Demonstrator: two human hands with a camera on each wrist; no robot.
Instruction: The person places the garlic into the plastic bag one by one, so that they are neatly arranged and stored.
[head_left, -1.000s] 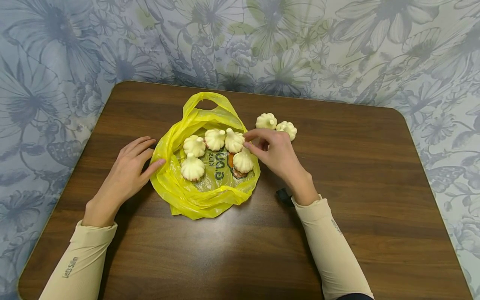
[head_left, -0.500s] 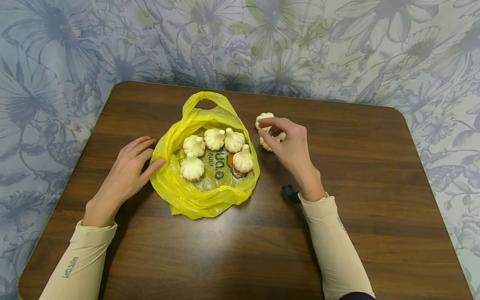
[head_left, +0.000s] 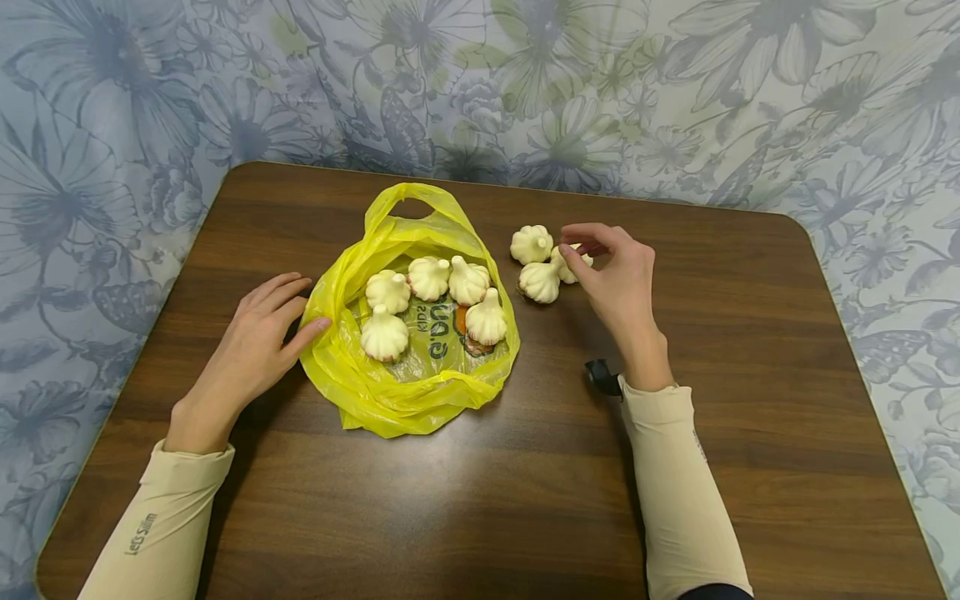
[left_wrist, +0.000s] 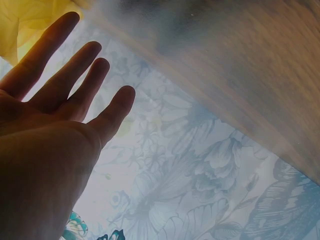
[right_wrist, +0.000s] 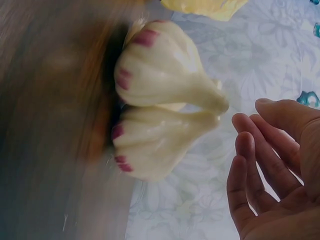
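Note:
A yellow plastic bag (head_left: pixel 397 408) lies spread open with several pale garlic bulbs (head_left: pixel 385 335) inside. At its left rim rests my left hand (head_left: pixel 251 350), thumb on the plastic and fingers loosely extended; the left wrist view shows the hand (left_wrist: pixel 60 95) holding nothing. Three more garlic bulbs (head_left: pixel 538 283) sit close together on the table right of the bag. My right hand (head_left: pixel 618 275) hovers over the rightmost of these, partly hiding it. In the right wrist view, purple-tinged bulbs (right_wrist: pixel 160 70) stand just beyond the fingertips, and the hand (right_wrist: pixel 280 165) is bent loosely, gripping nothing.
Everything is on a dark brown wooden table (head_left: pixel 450 517) with rounded corners. Floral wallpaper (head_left: pixel 480 92) rises directly behind its far edge. A black object (head_left: pixel 602 377) shows at my right wrist.
My right hand has moved right, from the bag's right rim to the bulbs on the table, uncovering the nearest of those. The left hand and the bag have stayed put.

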